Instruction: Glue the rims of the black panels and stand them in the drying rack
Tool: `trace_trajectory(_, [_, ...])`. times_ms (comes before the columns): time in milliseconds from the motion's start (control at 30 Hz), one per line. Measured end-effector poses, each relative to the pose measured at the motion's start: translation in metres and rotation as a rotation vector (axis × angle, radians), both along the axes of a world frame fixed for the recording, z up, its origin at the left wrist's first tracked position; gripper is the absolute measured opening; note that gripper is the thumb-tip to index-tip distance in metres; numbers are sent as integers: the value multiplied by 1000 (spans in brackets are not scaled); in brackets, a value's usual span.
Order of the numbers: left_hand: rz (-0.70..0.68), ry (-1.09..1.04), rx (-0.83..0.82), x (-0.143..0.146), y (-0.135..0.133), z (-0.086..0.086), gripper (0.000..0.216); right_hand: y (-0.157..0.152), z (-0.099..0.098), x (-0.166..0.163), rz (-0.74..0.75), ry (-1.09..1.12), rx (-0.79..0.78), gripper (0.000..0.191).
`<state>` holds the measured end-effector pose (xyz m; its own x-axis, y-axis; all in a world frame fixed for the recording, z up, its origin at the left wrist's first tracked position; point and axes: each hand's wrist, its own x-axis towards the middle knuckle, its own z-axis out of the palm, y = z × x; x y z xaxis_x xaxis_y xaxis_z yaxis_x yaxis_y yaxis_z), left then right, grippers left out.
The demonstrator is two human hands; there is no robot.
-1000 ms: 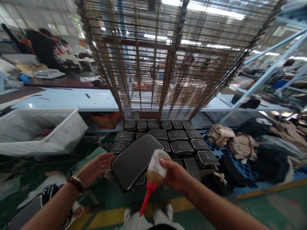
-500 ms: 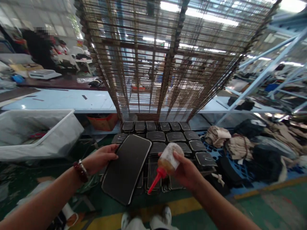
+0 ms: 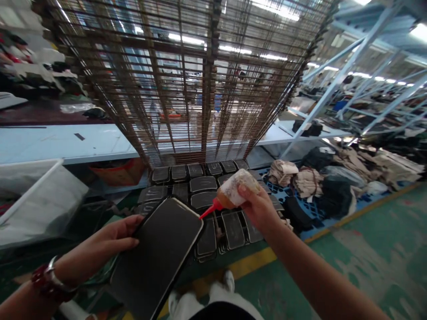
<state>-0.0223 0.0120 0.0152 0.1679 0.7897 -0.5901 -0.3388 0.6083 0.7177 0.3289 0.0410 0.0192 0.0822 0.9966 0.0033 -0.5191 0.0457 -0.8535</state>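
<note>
My left hand (image 3: pixel 111 238) grips the left edge of a large black rounded panel (image 3: pixel 156 258), holding it tilted in front of me. My right hand (image 3: pixel 258 206) is closed around a squeeze bottle (image 3: pixel 235 189) of amber glue. Its red nozzle (image 3: pixel 208 211) points left and down, close to the panel's upper right corner. Below and beyond lie several smaller black panels (image 3: pixel 203 184) laid in rows on a low rack.
A tall wire drying rack (image 3: pixel 187 80) rises behind the panels. A white bin (image 3: pixel 36 195) stands at the left, and a pale blue table (image 3: pixel 63 142) lies behind it. Piles of fabric pieces (image 3: pixel 320 178) lie on a blue pallet at the right. The floor is green with a yellow line (image 3: pixel 250 262).
My left hand has drawn the big panel down and closer to me. My right hand has swung the bottle so the nozzle points at the panel's corner. The view has turned rightward.
</note>
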Motion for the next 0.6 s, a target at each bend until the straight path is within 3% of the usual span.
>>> trace_trajectory(133, [-61, 56, 65, -5, 0, -6, 65, -1, -5, 1, -33, 24, -7, 37])
trace_trajectory(367, [-284, 231, 153, 0, -3, 6, 32, -2, -13, -1, -98, 113, -85, 33])
trace_trajectory(600, [-337, 239, 159, 1, -4, 1, 32, -5, -23, -3, -132, 113, -132, 38])
